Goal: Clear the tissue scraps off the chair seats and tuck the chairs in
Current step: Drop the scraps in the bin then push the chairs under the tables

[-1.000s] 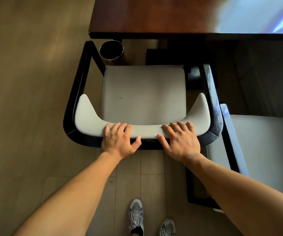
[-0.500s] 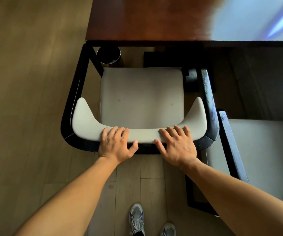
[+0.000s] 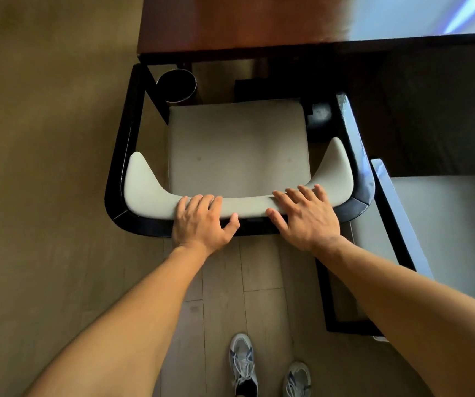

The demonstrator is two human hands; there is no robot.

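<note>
A chair with a black frame [image 3: 116,173] and a pale grey seat [image 3: 237,150] stands in front of me, facing the brown table [image 3: 230,21]. The seat is bare; I see no tissue scraps on it. Its front edge sits just short of the table's edge. My left hand [image 3: 202,222] grips the grey padded backrest [image 3: 150,193] left of its middle, fingers over the top and thumb behind. My right hand [image 3: 305,219] holds the same backrest right of the middle.
A second chair [image 3: 445,224] with a grey seat stands close on the right, its black frame almost touching the first. A black cylindrical bin [image 3: 176,84] stands under the table's left corner. My shoes [image 3: 242,365] are on the wooden floor behind the chair.
The chair has slid forward toward the table; its seat front is now closer to the black bin. Both hands stayed on the backrest.
</note>
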